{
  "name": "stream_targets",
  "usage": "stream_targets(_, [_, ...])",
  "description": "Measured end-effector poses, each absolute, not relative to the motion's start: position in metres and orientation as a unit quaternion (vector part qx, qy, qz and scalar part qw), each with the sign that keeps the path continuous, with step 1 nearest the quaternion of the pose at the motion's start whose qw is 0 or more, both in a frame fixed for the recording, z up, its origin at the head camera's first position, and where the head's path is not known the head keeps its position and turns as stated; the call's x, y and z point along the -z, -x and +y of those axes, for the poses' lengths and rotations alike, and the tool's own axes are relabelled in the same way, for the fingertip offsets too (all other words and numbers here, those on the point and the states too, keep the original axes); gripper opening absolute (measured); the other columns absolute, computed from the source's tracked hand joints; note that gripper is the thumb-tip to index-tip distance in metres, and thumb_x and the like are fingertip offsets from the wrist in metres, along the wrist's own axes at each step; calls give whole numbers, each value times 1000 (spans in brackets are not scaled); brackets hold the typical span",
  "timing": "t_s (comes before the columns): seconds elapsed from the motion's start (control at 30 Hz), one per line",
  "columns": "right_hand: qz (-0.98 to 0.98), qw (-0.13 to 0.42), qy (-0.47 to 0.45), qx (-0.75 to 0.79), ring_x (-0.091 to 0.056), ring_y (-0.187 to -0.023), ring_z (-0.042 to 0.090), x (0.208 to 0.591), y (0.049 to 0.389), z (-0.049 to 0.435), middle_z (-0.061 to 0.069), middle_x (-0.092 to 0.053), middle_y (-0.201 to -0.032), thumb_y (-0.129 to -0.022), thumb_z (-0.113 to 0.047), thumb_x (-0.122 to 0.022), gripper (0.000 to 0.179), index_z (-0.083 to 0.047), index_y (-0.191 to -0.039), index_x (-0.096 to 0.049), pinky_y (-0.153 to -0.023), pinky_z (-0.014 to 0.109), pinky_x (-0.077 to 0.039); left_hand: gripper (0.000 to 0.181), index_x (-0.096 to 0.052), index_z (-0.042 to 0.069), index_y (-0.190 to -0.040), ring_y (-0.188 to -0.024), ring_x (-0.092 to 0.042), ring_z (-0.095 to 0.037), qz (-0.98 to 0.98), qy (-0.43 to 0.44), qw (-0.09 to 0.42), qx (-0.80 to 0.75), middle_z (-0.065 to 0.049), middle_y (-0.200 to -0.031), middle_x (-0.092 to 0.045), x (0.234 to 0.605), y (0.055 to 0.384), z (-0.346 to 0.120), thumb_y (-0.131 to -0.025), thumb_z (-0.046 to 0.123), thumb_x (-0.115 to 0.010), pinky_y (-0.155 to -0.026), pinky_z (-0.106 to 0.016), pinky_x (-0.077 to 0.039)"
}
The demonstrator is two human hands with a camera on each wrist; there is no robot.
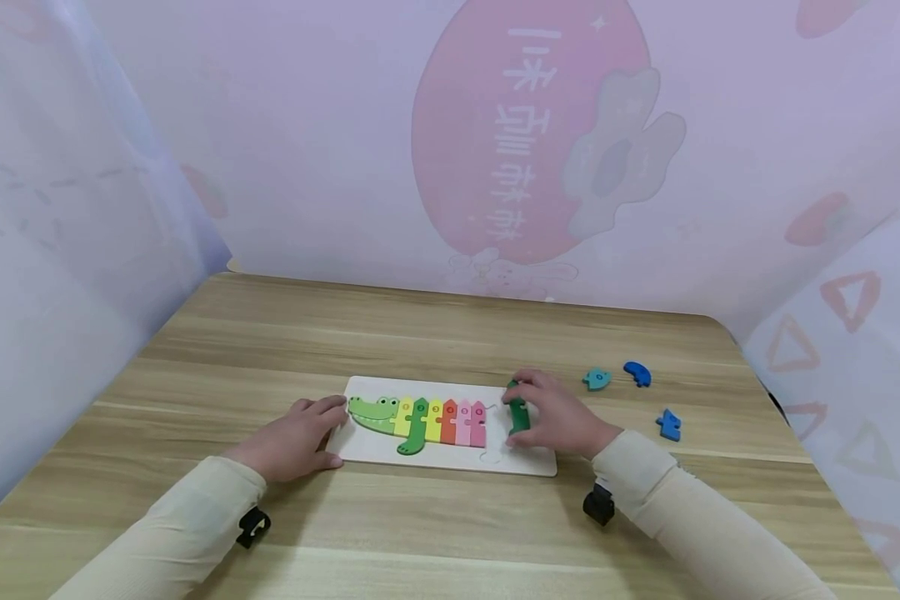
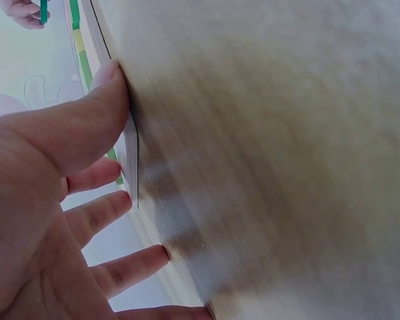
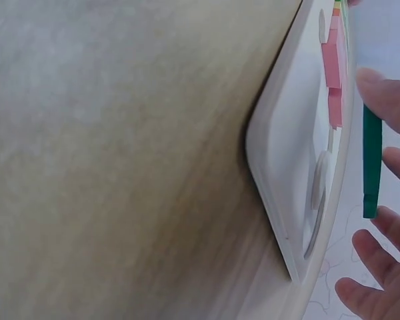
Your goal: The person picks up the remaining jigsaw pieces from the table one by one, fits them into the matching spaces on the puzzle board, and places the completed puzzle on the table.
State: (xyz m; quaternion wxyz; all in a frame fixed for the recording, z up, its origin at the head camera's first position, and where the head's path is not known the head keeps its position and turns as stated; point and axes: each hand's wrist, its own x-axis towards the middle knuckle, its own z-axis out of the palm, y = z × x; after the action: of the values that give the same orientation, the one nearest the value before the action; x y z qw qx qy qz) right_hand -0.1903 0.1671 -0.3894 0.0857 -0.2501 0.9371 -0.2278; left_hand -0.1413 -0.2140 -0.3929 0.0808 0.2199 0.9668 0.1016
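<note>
A dark green puzzle piece (image 1: 520,415) is held above the vacant right part of a white puzzle board (image 1: 528,466), apart from its surface. The right hand (image 1: 561,415) has it in a pinching grip, thumb at one end and fingers at the other, parted about as far as the piece is long. Beside the gap, a crocodile head (image 1: 373,415) and a row of numbered yellow, green, red and pink pieces sit joined on the board. The left hand (image 1: 292,437), its grip loose and spread, touches the board's left end. Right of the board, a teal piece (image 1: 597,379), a curved blue piece (image 1: 638,374) and a notched blue piece (image 1: 669,425) lie apart on the wood-grain worktop (image 1: 420,542).
</note>
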Motion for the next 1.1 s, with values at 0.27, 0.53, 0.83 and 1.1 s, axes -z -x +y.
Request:
stream_targets(0.27, [935,82,256,233,-37,-133,36,390,189,166,14,-40,-146,-74,-33,-84,53,-16,-120,-64,-106,51,-38,46,-57,8,-120,-121,-45,-44,967,-222,75,-101,-20,-144,-43,394,142,-214,-84,29,-76,-94,-54,-47])
stream_targets(0.53, [934,90,245,243,-36,-133,34,390,187,164,12,-39,-146,-75,-32,-84,52,-17,-120,-64,-105,50,-40,44,-58,7,-117,-119,-47,-44,965,-230,72,-103,-20,-142,-44,393,143,-214,-83,28,-76,-92,-53,-48])
stream_targets(0.83, [933,94,247,244,-35,-134,32,394,186,161,12,-39,-147,-75,-32,-84,50,-18,-119,-65,-105,48,-41,45,-58,8,-118,-119,-47,-44,965,-227,78,-104,-20,-143,-44,393,145,-213,-83,28,-76,-93,-54,-47])
stream_targets(1.1, [932,97,245,248,-37,-132,32,393,183,158,11,-40,-146,-74,-32,-85,51,-18,-119,-64,-104,47,-42,46,-58,8,-119,-119,-47,-43,966,-223,82,-101,-20,-143,-44,394,146,-213,-83,29,-76,-94,-53,-47])
